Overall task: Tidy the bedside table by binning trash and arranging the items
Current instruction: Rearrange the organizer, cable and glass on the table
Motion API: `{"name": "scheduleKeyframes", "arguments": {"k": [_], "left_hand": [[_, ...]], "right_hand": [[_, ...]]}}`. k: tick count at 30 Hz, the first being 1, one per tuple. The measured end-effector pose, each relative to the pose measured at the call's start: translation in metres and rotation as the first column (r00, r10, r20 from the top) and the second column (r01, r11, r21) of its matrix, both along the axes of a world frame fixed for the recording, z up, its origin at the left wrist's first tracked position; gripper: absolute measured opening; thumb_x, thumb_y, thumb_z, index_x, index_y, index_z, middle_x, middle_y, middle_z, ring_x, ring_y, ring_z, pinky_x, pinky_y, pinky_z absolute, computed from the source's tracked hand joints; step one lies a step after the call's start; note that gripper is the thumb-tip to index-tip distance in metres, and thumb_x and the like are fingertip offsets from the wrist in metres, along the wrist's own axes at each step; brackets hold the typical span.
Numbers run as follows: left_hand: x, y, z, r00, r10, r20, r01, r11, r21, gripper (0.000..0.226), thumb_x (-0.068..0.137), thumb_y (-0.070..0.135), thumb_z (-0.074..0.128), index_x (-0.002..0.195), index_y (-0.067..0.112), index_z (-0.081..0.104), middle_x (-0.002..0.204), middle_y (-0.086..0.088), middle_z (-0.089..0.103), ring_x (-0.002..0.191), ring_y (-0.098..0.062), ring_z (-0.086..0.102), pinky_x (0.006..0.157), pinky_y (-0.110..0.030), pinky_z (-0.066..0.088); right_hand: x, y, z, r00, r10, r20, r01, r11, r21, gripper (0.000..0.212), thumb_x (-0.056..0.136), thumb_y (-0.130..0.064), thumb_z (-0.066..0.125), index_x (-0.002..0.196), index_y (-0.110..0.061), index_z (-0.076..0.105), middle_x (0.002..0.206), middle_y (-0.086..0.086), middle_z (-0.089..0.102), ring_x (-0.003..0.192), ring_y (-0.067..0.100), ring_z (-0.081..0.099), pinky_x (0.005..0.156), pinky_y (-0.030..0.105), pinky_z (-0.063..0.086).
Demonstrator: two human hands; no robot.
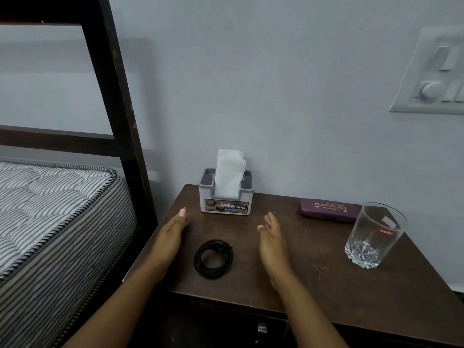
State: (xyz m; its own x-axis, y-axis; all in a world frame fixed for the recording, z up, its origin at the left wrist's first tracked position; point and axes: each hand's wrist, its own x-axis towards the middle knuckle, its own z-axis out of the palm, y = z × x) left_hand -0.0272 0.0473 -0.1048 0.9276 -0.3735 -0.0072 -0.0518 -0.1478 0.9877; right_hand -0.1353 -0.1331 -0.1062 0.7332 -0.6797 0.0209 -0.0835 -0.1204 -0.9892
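The dark wooden bedside table fills the lower middle of the view. A coiled black cable lies near its front, between my two hands. My left hand rests flat at the table's left edge, fingers straight, holding nothing. My right hand stands on its edge to the right of the coil, palm facing left, also holding nothing. A grey tissue holder with a white tissue sticking up sits at the back. A maroon spectacle case lies at the back right. In front of the case stands a clear glass tumbler.
A bed with a striped mattress and a dark wooden frame post stands close on the left. The pale wall behind carries a switch panel at the upper right. A drawer handle shows on the table's front.
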Motion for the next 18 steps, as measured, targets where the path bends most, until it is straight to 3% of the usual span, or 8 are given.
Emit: {"name": "scheduleKeyframes", "arguments": {"k": [6,12,15,18], "left_hand": [[0.022,-0.042,0.008,0.997,-0.07,-0.012,0.069,0.996,-0.048,0.064,0.095,0.055,0.023,0.143,0.015,0.036,0.145,-0.003,0.044,0.131,-0.012,0.043,0.116,-0.031,0.021],[0.03,-0.052,0.006,0.999,-0.041,-0.014,0.04,0.996,-0.085,0.072,0.09,0.062,0.023,0.141,0.015,0.04,0.143,-0.003,0.047,0.126,-0.014,0.048,0.116,-0.034,0.024],[0.028,-0.047,0.003,1.0,-0.023,-0.008,0.022,0.994,-0.104,0.088,0.077,0.076,0.026,0.14,0.017,0.041,0.143,-0.001,0.048,0.127,-0.011,0.047,0.116,-0.036,0.024],[0.023,-0.044,0.0,1.0,-0.005,-0.018,0.003,0.992,-0.124,0.083,0.08,0.074,0.026,0.14,0.018,0.041,0.141,0.001,0.049,0.127,-0.011,0.047,0.115,-0.033,0.025]], "right_hand": [[0.037,-0.021,0.002,0.988,0.135,-0.075,-0.138,0.99,-0.038,0.051,0.093,0.0,0.04,0.143,-0.01,0.033,0.145,0.006,0.042,0.131,0.016,0.041,0.103,0.02,0.03],[0.046,-0.022,-0.005,0.99,0.103,-0.101,-0.112,0.99,-0.088,0.05,0.09,0.002,0.041,0.138,-0.01,0.042,0.14,0.005,0.048,0.122,0.012,0.051,0.079,0.003,0.038],[0.04,-0.016,-0.006,0.991,0.097,-0.095,-0.111,0.983,-0.149,0.05,0.09,0.002,0.042,0.139,-0.009,0.041,0.139,0.007,0.048,0.122,0.014,0.051,0.089,0.01,0.035],[0.032,-0.01,-0.009,0.991,0.108,-0.083,-0.121,0.976,-0.183,0.05,0.09,0.001,0.042,0.138,-0.009,0.041,0.138,0.008,0.048,0.122,0.014,0.05,0.092,0.013,0.034]]}}
